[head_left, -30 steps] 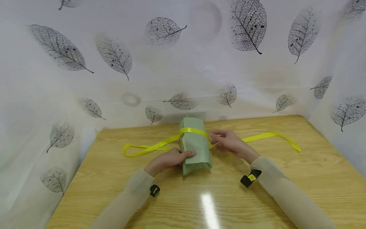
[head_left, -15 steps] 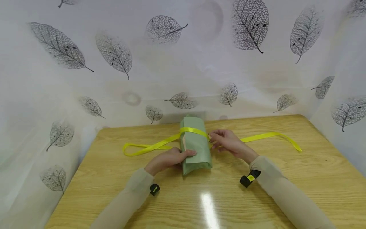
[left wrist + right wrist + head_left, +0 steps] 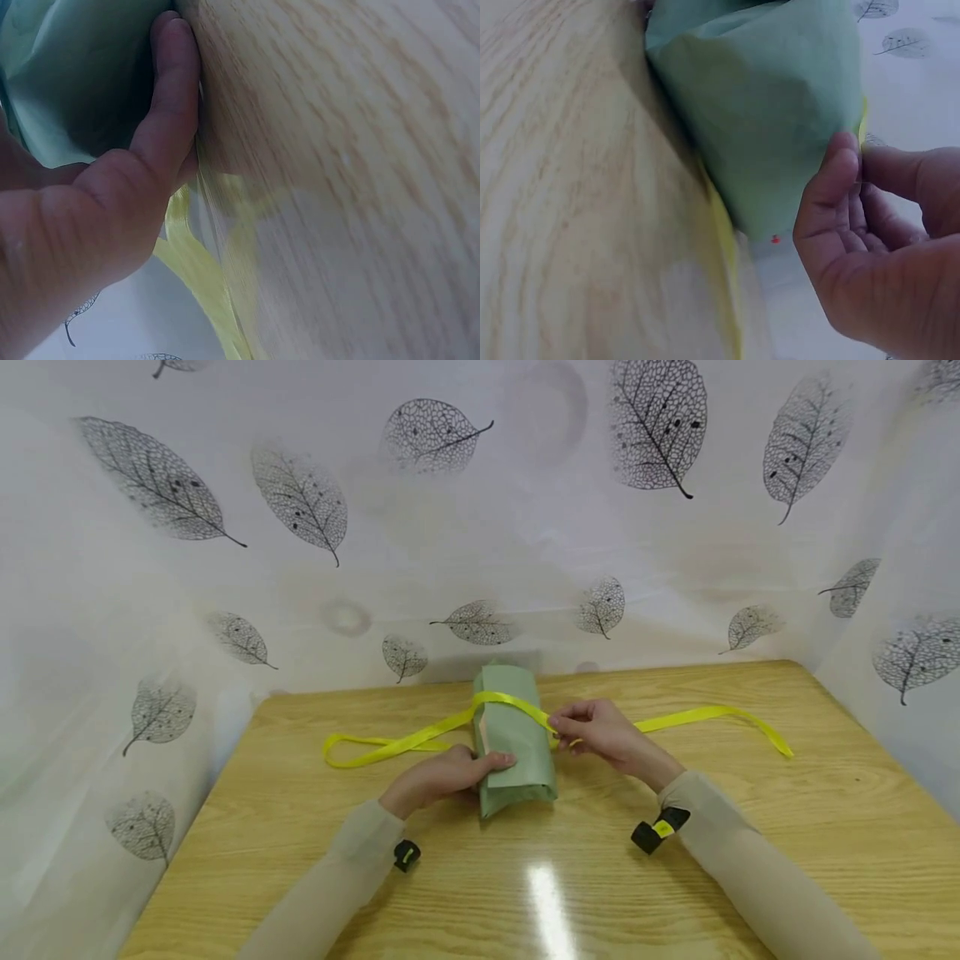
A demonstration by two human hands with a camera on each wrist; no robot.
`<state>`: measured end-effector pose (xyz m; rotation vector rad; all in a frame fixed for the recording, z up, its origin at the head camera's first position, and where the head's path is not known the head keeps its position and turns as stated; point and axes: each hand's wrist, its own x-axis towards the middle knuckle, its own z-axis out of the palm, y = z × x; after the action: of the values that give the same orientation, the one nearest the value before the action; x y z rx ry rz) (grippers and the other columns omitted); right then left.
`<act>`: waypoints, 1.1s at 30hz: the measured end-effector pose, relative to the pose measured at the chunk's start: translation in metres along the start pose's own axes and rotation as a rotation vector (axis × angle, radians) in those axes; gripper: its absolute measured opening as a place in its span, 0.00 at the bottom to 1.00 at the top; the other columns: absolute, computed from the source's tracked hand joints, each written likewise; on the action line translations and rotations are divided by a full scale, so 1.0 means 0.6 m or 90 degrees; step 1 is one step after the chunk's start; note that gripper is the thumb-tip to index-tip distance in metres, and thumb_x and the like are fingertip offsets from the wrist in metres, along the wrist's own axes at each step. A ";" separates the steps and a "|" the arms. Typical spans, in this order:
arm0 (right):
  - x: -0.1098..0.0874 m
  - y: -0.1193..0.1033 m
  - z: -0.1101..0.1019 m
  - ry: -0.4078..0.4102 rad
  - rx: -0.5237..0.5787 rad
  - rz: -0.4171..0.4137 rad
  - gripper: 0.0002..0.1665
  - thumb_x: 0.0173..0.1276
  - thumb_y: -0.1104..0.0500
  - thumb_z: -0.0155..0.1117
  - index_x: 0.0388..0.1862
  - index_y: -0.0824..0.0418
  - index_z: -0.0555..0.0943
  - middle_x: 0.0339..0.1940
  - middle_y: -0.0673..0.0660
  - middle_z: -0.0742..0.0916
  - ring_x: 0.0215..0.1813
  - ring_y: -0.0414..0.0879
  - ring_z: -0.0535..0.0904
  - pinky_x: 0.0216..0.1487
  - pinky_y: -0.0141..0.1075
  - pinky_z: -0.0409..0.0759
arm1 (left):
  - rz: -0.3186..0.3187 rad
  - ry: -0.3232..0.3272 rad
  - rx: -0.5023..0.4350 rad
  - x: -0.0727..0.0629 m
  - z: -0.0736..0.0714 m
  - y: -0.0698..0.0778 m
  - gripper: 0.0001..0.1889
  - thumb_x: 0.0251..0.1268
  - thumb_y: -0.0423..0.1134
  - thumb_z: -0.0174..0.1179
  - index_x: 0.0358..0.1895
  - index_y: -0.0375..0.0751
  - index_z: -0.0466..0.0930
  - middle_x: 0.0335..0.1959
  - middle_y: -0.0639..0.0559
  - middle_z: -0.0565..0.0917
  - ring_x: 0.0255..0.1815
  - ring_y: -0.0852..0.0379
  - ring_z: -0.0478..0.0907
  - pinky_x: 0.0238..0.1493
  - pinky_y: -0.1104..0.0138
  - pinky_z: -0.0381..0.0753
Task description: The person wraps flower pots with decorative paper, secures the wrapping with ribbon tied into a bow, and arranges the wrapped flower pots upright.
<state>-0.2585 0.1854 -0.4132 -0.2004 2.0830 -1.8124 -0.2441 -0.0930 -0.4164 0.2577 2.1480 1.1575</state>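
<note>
A package wrapped in pale green paper (image 3: 517, 743) lies on the table, its folded end toward me. My left hand (image 3: 446, 777) grips its near left side, the thumb on top and the fingers low along the side, as the left wrist view shows. A yellow ribbon (image 3: 405, 745) crosses over the upper part of the package, loops on the left and runs out to the right along the table. At the package's right side my right hand (image 3: 600, 732) pinches the ribbon's end between thumb and forefinger; in the right wrist view a yellow edge (image 3: 864, 124) shows at the fingertips.
The wooden table (image 3: 300, 843) reaches back to a white curtain (image 3: 337, 585) with leaf prints, which also hangs at both sides. The ribbon's loose tail (image 3: 705, 716) lies to the right. A black camera is strapped on each wrist.
My right hand has shifted slightly at the package's right side, and the ribbon over the top now runs straight to its fingertips. The left hand and package hold still.
</note>
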 end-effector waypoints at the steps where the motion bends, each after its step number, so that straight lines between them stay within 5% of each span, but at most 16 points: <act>1: -0.004 -0.005 -0.001 -0.005 -0.015 -0.007 0.15 0.78 0.59 0.61 0.52 0.71 0.80 0.34 0.52 0.84 0.35 0.41 0.82 0.36 0.33 0.83 | 0.000 -0.001 0.000 -0.001 0.000 0.000 0.33 0.68 0.67 0.56 0.51 0.36 0.82 0.48 0.47 0.86 0.49 0.58 0.79 0.61 0.60 0.77; 10: -0.041 -0.042 -0.049 -0.011 -0.139 -0.036 0.16 0.77 0.59 0.62 0.53 0.72 0.80 0.33 0.53 0.85 0.35 0.48 0.82 0.39 0.40 0.85 | 0.003 0.002 -0.004 -0.004 -0.001 0.000 0.33 0.69 0.66 0.55 0.49 0.35 0.82 0.44 0.48 0.85 0.45 0.59 0.77 0.54 0.65 0.78; 20: -0.059 -0.037 -0.103 0.053 -0.177 -0.022 0.23 0.77 0.54 0.63 0.58 0.72 0.79 0.38 0.49 0.86 0.39 0.44 0.85 0.48 0.44 0.87 | 0.021 -0.003 -0.025 -0.006 0.000 0.003 0.31 0.70 0.65 0.56 0.50 0.37 0.83 0.43 0.50 0.85 0.43 0.60 0.77 0.50 0.69 0.76; 33: -0.070 -0.022 -0.143 0.144 -0.144 -0.038 0.25 0.77 0.55 0.62 0.60 0.75 0.77 0.35 0.39 0.87 0.39 0.36 0.85 0.46 0.36 0.88 | 0.029 -0.004 -0.025 -0.007 -0.001 -0.001 0.31 0.71 0.65 0.56 0.47 0.36 0.84 0.39 0.51 0.85 0.40 0.60 0.76 0.45 0.70 0.76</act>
<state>-0.2526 0.2770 -0.3840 -0.1214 2.4663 -1.6968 -0.2411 -0.0957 -0.4149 0.2943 2.1220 1.2210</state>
